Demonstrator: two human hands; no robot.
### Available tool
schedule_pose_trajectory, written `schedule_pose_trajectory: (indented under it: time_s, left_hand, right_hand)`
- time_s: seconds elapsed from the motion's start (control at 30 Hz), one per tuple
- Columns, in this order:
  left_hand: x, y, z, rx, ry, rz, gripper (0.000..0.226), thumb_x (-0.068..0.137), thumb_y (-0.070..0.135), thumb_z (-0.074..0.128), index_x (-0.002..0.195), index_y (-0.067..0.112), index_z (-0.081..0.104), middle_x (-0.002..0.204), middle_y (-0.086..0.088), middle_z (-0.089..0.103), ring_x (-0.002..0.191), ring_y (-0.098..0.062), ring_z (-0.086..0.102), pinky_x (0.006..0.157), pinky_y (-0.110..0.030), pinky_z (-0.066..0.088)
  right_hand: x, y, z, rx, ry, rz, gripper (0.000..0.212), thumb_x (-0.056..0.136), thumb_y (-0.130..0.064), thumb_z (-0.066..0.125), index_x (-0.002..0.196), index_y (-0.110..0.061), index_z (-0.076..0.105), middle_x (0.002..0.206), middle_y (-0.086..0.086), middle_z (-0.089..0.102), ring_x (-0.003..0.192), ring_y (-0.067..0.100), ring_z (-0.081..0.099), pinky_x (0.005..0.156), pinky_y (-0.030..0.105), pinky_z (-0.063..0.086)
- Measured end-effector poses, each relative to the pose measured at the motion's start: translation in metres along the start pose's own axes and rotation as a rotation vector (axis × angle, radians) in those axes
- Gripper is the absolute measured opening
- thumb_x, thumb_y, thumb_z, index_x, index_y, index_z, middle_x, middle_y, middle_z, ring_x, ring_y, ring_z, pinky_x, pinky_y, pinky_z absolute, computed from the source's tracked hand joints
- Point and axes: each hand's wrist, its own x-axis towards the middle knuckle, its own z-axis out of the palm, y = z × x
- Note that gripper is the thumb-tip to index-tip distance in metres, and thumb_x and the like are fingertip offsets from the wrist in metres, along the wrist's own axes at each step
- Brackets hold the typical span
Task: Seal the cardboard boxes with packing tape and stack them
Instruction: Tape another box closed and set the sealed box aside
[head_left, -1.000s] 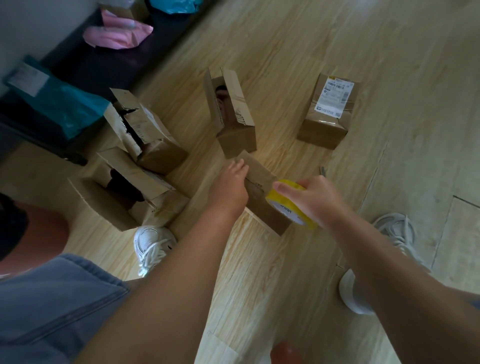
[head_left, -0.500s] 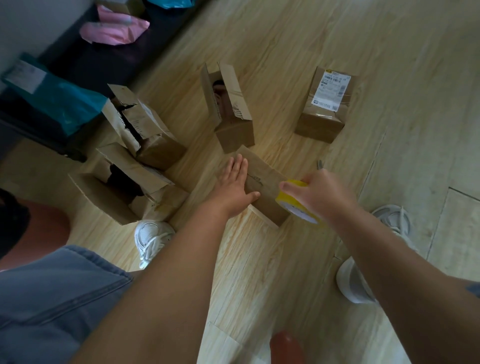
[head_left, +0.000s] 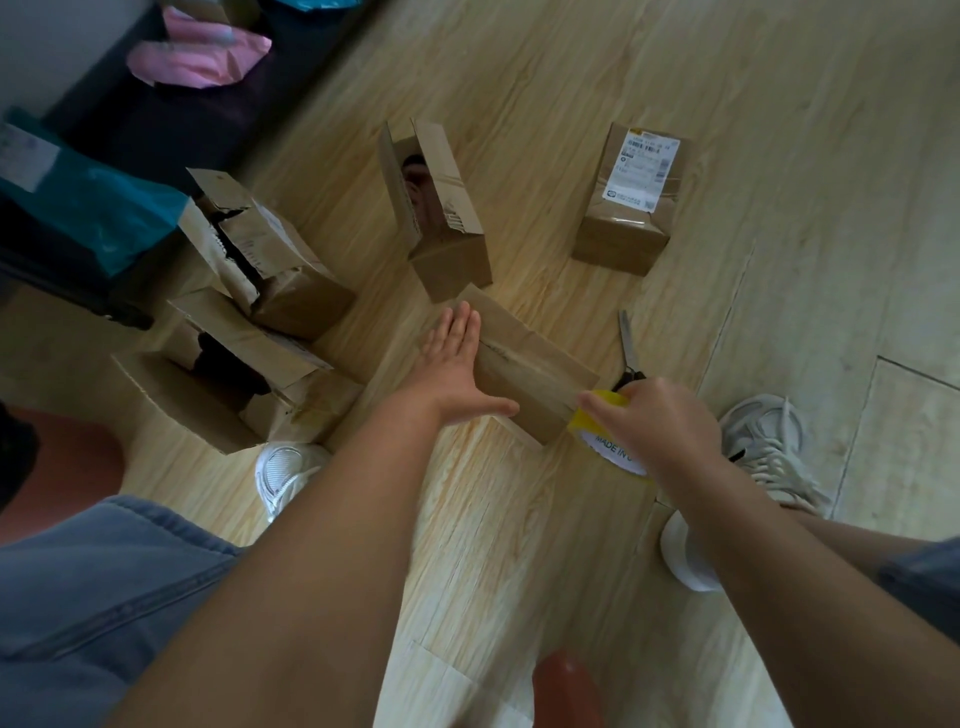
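A closed cardboard box (head_left: 524, 364) lies on the wood floor in front of me. My left hand (head_left: 452, 358) presses flat on its far left end, fingers straight and thumb spread along the near side. My right hand (head_left: 654, 421) grips a yellow roll of packing tape (head_left: 608, 436) at the box's near right corner. Clear tape seems to run along the top seam. Three torn-open boxes stand around: one upright behind (head_left: 441, 213) and two at the left (head_left: 270, 260) (head_left: 234, 374). A sealed box with a white label (head_left: 631, 197) stands at the back right.
Scissors (head_left: 629, 353) lie on the floor just right of the box, behind my right hand. My white shoes (head_left: 283, 473) (head_left: 763, 447) flank the work spot. A dark bench (head_left: 156, 119) at the left holds teal and pink mailer bags.
My right hand has drawn the tape roll rightward, from over the box's middle to past its near right corner. My left hand has flattened and spread on the box top.
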Motion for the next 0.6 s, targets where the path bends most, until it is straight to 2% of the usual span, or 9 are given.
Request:
schedule_pose_trajectory:
  time_s: [0.13, 0.6]
  left_hand:
    - [0.002, -0.002, 0.001, 0.023, 0.001, -0.007, 0.127, 0.078, 0.074, 0.06, 0.15, 0.02, -0.03, 0.154, 0.005, -0.041, 0.14, -0.011, -0.039, 0.117, -0.034, -0.02]
    - [0.005, -0.001, 0.008, 0.015, 0.029, 0.005, 0.127, 0.079, 0.073, 0.059, 0.149, 0.019, -0.032, 0.153, 0.005, -0.043, 0.138, -0.011, -0.042, 0.118, -0.036, -0.022]
  right_hand:
    - [0.003, 0.007, 0.005, -0.12, 0.049, 0.019, 0.056, 0.091, -0.063, 0.051, 0.064, -0.015, 0.06, 0.061, 0.001, 0.054, 0.057, 0.016, 0.053, 0.05, 0.025, 0.033]
    - [0.017, 0.013, 0.033, -0.097, -0.015, 0.117, 0.049, 0.092, -0.061, 0.049, 0.076, -0.017, 0.061, 0.07, 0.0, 0.058, 0.063, 0.016, 0.054, 0.054, 0.026, 0.035]
